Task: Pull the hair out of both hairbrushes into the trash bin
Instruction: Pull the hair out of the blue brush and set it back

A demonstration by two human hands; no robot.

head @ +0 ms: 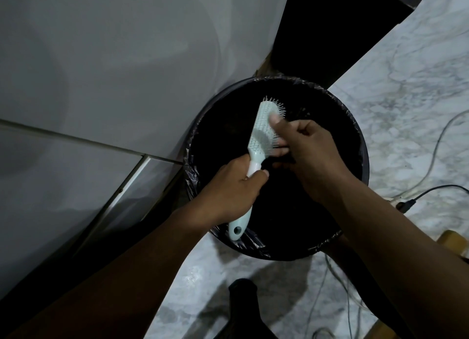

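— Where do we have the hairbrush (264, 133) right now?

— Over the open mouth of the trash bin (355, 145), head pointing toward twelve o'clock, handle running down toward seven. Our left hand (228, 191) is wrapped tight round the handle, fingers closed on it, with the hole-ended tip sticking out below the palm.

— And the other grip?

— Our right hand (312, 153) comes in from three o'clock; the thumb lies on the bristle pad and the fingers curl in under the edge. It looks pinched together at the bristles, though whether any hair is actually between the fingers we cannot tell — the black bag liner (251, 242) behind swallows dark strands.

— How will it handle?

— We judge the brush light and stiff plastic, easy to steady one-handed. The hair will be soft, clingy and nearly weightless, so it is likely to stick to our fingers rather than drop. Best to take hold low, at the bristle roots, and pull toward the tips.

— The second brush?

— Not in view. Only marble floor (406, 85) and cables (431, 161) at four o'clock.
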